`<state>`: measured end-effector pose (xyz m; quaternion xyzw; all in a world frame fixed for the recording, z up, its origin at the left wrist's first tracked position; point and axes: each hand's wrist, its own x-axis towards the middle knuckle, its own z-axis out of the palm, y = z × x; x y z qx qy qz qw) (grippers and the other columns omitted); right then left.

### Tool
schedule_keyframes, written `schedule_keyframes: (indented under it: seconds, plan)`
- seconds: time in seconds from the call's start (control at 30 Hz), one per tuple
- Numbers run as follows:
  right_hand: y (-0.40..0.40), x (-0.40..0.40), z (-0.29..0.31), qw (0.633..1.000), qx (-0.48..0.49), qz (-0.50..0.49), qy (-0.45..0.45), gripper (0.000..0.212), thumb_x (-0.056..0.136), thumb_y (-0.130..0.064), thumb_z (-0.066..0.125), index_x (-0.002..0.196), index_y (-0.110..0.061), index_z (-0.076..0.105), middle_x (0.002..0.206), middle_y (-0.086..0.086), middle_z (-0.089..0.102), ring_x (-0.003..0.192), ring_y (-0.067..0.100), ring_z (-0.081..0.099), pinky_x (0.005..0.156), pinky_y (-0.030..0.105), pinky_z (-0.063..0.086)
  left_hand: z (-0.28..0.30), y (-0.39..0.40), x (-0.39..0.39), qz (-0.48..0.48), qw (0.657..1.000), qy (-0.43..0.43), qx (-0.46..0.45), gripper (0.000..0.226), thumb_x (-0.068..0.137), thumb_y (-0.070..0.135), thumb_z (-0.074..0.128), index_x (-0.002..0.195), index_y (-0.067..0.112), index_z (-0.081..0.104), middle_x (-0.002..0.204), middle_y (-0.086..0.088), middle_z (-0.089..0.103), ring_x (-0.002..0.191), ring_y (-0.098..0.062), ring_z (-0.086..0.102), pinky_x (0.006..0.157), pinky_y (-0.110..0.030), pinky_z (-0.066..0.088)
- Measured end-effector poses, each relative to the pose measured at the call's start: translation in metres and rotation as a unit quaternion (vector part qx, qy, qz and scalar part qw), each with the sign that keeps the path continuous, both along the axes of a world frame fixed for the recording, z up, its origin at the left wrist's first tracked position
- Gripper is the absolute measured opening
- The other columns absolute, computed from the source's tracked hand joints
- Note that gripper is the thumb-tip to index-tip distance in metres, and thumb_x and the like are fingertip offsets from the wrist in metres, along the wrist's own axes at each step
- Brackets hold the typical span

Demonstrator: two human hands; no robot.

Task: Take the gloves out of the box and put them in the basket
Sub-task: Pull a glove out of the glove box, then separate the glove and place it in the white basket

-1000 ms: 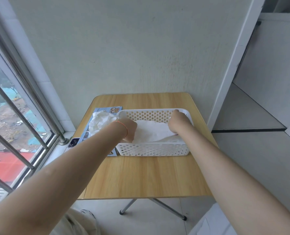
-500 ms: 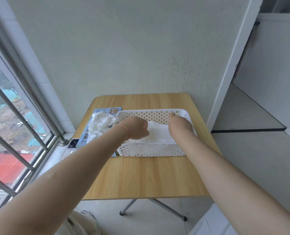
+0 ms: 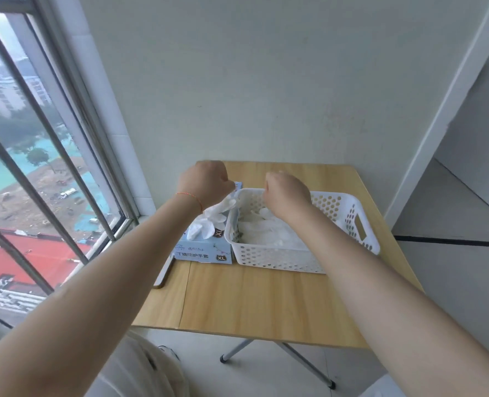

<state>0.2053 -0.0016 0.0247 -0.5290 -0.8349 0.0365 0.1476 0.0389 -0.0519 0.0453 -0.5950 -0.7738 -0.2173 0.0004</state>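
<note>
Since 0.5 s earlier both hands had lifted out of the basket (image 3: 349,216) and shifted toward frame centre-left. Left hand (image 3: 204,183) was fisted above the box (image 3: 206,247), fingers closed on a white glove (image 3: 217,209) trailing down to the box opening. Right hand (image 3: 287,193) was curled shut over the basket's left rim; whether it pinched anything, can't tell. Probably the next glove was being drawn out, so the task was mid-way w/ more to move. The basket, centre-right, held a heap of white gloves (image 3: 269,233). The box, touching the basket's left side, had gloves bunched at its slot.
</note>
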Motion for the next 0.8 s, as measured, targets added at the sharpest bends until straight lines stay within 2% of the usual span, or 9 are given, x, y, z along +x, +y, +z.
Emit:
schedule_keyframes:
  seconds: [0.1, 0.17, 0.23, 0.33, 0.43, 0.53, 0.67, 0.8]
  plan:
    - [-0.005, -0.038, -0.005, 0.988, -0.08, 0.076, 0.103, 0.014, 0.091, -0.017, 0.049, 0.098, -0.013, 0.061, 0.103, 0.005, 0.061, 0.091, 0.023, 0.056, 0.071, 0.031, 0.044, -0.012, -0.009, -0.027, 0.006, 0.998, 0.016, -0.054, 0.021, 0.086, 0.037, 0.062, 0.101, 0.022, 0.065, 0.1, 0.001, 0.05, 0.093, -0.023, 0.057, 0.078, -0.029, 0.044]
    - [-0.009, -0.055, -0.007, 0.981, -0.106, 0.099, 0.127, 0.019, 0.093, -0.022, 0.05, 0.106, -0.013, 0.061, 0.106, 0.003, 0.059, 0.097, 0.022, 0.056, 0.079, 0.033, 0.047, -0.02, -0.013, -0.041, -0.004, 0.997, 0.009, -0.079, 0.027, 0.089, 0.041, 0.06, 0.109, 0.022, 0.062, 0.103, 0.0, 0.048, 0.092, -0.023, 0.056, 0.078, -0.03, 0.042]
    - [-0.011, -0.065, -0.009, 0.982, -0.104, 0.101, 0.121, 0.024, 0.092, -0.025, 0.055, 0.114, -0.015, 0.058, 0.11, 0.002, 0.055, 0.103, 0.022, 0.053, 0.089, 0.037, 0.046, -0.027, -0.016, -0.049, -0.017, 0.996, 0.011, -0.092, 0.028, 0.091, 0.039, 0.06, 0.112, 0.021, 0.061, 0.101, -0.001, 0.052, 0.089, -0.022, 0.054, 0.074, -0.03, 0.042]
    - [-0.009, -0.075, -0.012, 0.99, -0.087, 0.085, 0.073, 0.029, 0.092, -0.026, 0.057, 0.118, -0.016, 0.057, 0.119, 0.005, 0.054, 0.111, 0.025, 0.051, 0.096, 0.042, 0.044, -0.033, -0.02, -0.057, -0.033, 0.995, -0.012, -0.091, 0.019, 0.088, 0.034, 0.065, 0.102, 0.022, 0.063, 0.102, -0.001, 0.062, 0.09, -0.021, 0.059, 0.077, -0.033, 0.05]
    - [-0.008, -0.078, -0.014, 0.992, -0.084, 0.078, 0.05, 0.017, 0.091, -0.018, 0.055, 0.103, -0.015, 0.066, 0.113, 0.003, 0.062, 0.107, 0.025, 0.057, 0.092, 0.041, 0.048, -0.036, -0.021, -0.057, -0.029, 0.997, -0.014, -0.068, 0.001, 0.088, 0.027, 0.063, 0.089, 0.027, 0.062, 0.1, 0.002, 0.065, 0.084, -0.019, 0.061, 0.073, -0.032, 0.053]
    - [-0.01, -0.08, -0.012, 0.993, -0.085, 0.073, 0.049, 0.012, 0.089, -0.013, 0.054, 0.089, -0.017, 0.066, 0.1, 0.0, 0.066, 0.097, 0.023, 0.061, 0.086, 0.038, 0.052, -0.039, -0.019, -0.059, -0.012, 0.999, -0.008, -0.041, 0.003, 0.088, 0.025, 0.061, 0.089, 0.027, 0.06, 0.097, 0.004, 0.065, 0.081, -0.019, 0.06, 0.069, -0.03, 0.052]
    - [-0.012, -0.081, -0.006, 0.988, -0.106, 0.077, 0.083, 0.018, 0.089, -0.007, 0.054, 0.097, -0.023, 0.057, 0.097, -0.005, 0.053, 0.097, 0.021, 0.057, 0.089, 0.037, 0.048, -0.04, -0.016, -0.06, 0.006, 0.999, -0.031, -0.033, 0.019, 0.087, 0.033, 0.065, 0.104, 0.024, 0.06, 0.093, 0.004, 0.06, 0.081, -0.02, 0.058, 0.066, -0.028, 0.045]
    - [-0.014, -0.078, -0.005, 0.984, -0.114, 0.09, 0.101, 0.022, 0.086, -0.004, 0.056, 0.1, -0.021, 0.055, 0.096, -0.005, 0.053, 0.097, 0.021, 0.057, 0.09, 0.039, 0.048, -0.037, -0.014, -0.058, 0.022, 0.999, -0.027, -0.005, 0.005, 0.088, 0.033, 0.063, 0.086, 0.029, 0.063, 0.097, 0.006, 0.062, 0.082, -0.017, 0.057, 0.065, -0.026, 0.041]
